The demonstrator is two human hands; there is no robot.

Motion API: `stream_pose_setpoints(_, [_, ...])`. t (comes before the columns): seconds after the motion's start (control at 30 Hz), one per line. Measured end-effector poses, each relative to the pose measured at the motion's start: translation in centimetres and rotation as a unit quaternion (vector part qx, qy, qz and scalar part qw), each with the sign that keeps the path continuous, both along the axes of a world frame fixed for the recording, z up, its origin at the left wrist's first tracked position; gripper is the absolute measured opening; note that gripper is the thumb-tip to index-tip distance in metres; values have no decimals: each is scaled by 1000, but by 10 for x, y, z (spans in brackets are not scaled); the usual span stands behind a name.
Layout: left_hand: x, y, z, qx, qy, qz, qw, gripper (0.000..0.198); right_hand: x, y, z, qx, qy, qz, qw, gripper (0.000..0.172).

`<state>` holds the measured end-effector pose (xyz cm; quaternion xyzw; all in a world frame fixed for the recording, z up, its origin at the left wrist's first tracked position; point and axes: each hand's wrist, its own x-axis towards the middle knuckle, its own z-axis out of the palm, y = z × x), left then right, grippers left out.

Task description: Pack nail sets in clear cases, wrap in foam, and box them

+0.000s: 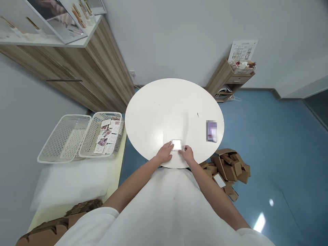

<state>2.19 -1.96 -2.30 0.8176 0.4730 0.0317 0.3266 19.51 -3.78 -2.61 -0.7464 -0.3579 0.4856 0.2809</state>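
Note:
A small flat square case (176, 145) with a clear rim and a bright white middle lies near the front edge of the white oval table (143, 102). My left hand (164, 152) rests at its left side, with the fingers closed against the rim. On the other side, my right hand (187, 153) is pinched beside the case's lower right corner. A faint translucent strip of film (185, 126) runs up the table from the fingers of that hand. Its exact outline is hard to make out against the white surface.
Purple printed cards (211, 131), partly pixelated, lie at the table's right. A white basket (87, 147) with printed cards stands left, beside another basket (51, 147). Cardboard boxes (230, 169) are heaped on the floor at right. A wooden cabinet (107, 65) and small shelf unit (217, 77) stand behind.

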Motion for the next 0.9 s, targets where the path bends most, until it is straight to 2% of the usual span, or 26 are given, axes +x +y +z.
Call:
stream_pose_setpoints(0.1, [1, -1, -1, -1, 4, 11, 1000, 63, -8, 3, 2, -12, 26, -43, 999, 38])
stream_pose_setpoints(0.23, [-3, -3, -1, 22, 8, 24, 999, 68, -12, 6, 6, -26, 95, -85, 991, 29])
stream_pose_setpoints(0.37, [-9, -6, 3, 67, 19, -7, 998, 78, -9, 0, 10, -36, 186, -95, 977, 22])
stream_pose_setpoints(0.57, [-7, -9, 8, 105, 27, -49, 993, 54, -3, -15, 11, -54, 257, -93, 961, 16])
stream_pose_setpoints(0.7, [-4, -12, 9, 117, 10, -65, 991, 45, 0, -23, 12, -62, 261, -86, 960, 23])
stream_pose_setpoints(0.77, [-3, -13, 9, 121, 5, -64, 991, 42, 4, -28, 16, -57, 222, -93, 969, 38])
stream_pose_setpoints(0.8, [-3, -13, 9, 124, 2, -62, 990, 41, 7, -31, 18, -42, 167, -103, 980, 47])
stream_pose_setpoints(0.87, [-3, -13, 9, 132, -4, -59, 989, 39, 13, -38, 24, 30, -8, -111, 993, 62])
stream_pose_setpoints(0.9, [-3, -12, 9, 137, -5, -60, 989, 37, 15, -42, 26, 84, -106, -95, 986, 66])
